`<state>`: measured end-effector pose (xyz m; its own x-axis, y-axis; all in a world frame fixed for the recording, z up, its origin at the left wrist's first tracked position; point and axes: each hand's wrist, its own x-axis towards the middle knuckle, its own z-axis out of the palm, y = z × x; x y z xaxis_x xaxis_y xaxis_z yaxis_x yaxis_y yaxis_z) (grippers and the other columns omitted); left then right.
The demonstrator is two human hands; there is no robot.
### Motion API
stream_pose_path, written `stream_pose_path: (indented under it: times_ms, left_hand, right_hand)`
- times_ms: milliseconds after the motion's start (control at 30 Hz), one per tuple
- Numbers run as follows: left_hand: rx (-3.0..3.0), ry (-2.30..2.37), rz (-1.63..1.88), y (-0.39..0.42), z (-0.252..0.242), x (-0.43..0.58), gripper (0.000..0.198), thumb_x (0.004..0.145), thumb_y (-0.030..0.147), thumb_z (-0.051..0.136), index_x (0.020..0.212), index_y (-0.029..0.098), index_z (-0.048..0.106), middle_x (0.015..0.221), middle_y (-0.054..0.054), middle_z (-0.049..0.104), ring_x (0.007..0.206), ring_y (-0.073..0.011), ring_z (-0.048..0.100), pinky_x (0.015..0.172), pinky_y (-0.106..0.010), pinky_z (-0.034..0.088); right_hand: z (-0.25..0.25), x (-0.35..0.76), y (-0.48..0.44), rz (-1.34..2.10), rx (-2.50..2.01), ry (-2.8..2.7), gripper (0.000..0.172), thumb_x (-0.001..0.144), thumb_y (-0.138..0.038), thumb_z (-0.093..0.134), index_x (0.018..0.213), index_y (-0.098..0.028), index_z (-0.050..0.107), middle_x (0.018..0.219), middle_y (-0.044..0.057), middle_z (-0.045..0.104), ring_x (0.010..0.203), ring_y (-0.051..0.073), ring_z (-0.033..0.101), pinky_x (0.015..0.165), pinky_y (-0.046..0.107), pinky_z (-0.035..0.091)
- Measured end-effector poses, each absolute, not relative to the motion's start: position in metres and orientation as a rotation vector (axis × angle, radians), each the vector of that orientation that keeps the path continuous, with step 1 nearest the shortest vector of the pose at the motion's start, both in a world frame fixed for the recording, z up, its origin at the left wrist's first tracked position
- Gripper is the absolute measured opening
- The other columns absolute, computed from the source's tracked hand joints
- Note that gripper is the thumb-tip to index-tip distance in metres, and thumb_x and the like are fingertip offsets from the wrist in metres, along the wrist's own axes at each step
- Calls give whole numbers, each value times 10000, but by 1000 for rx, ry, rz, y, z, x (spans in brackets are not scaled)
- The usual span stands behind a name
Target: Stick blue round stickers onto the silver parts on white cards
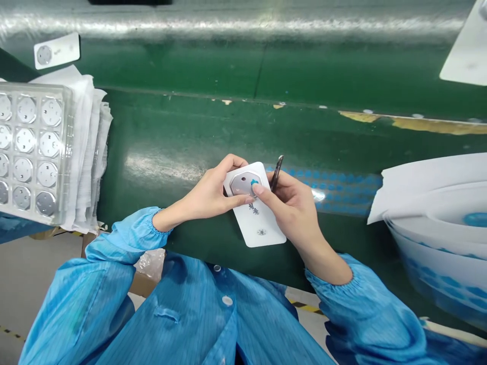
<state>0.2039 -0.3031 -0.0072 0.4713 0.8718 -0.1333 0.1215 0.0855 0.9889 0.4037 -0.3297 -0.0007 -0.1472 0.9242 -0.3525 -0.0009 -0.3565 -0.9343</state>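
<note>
My left hand grips a white rectangular panel by its upper left side, thumb on the face and fingers at the far edge. Set in the panel is a silver octagonal plate with a small dark hole; black markings sit below it. A small blue sticker lies on the plate, partly covered by the thumb of my right hand, which presses there. Between the curled fingers of that same hand stand dark slim tweezers, tip pointing up and away.
At left, a clear tray of silver plates rests by stacked white sheets. Another panel lies behind. A film strip with blue dots runs right to a curled white roll. One more panel is far right on the green bench.
</note>
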Motion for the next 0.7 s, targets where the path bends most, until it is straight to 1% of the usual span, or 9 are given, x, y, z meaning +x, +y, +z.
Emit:
stream_pose_path:
  times_ms: [100,233,300,467,567,700]
  left_hand:
    - [1418,936,691,-306,-9,205,462,877,426,813,1168,233,510,1043,-34,630,845,-161,633,676,-275,506]
    - [1532,966,730,-309,-10,206,481,879,404,796,1201,229,486,1069,-46,636,865,-175,641,702,-289,501]
    - [1492,973,722,-310,-10,206,477,878,406,795,1204,229,495,1080,-49,640,873,-179,644,702,-289,502]
    - [1348,957,722,-307,-9,204,467,868,454,815,1159,230,526,1077,-48,643,854,-173,630,690,-287,505]
    - [1408,966,735,-309,-10,205,476,878,432,797,1192,232,501,1091,-50,638,866,-179,637,706,-294,510]
    - [1484,982,739,-312,-11,207,497,883,396,779,1228,226,465,1100,-64,642,893,-197,650,726,-308,516]
  right_hand:
    - [-4,403,-329,1577,-1402,-1101,432,835,-611,843,868,-210,685,742,17,663,608,159,580,509,269,449]
    - [-7,402,-329,1519,-1434,-1134,430,843,-592,831,803,-208,644,693,1,617,592,149,551,506,261,431]
    - [-9,402,-329,1510,-1416,-1146,423,856,-587,819,806,-206,641,687,-3,611,585,148,550,502,258,435]
    - [-11,401,-328,1550,-1327,-1174,395,887,-579,800,893,-207,669,748,10,658,605,160,596,497,258,472]
    - [-12,402,-328,1515,-1345,-1196,400,900,-579,793,860,-206,653,722,4,640,584,152,580,481,249,462]
    - [-15,402,-328,1507,-1376,-1186,441,875,-590,814,800,-202,618,684,-5,617,557,142,562,467,239,449]
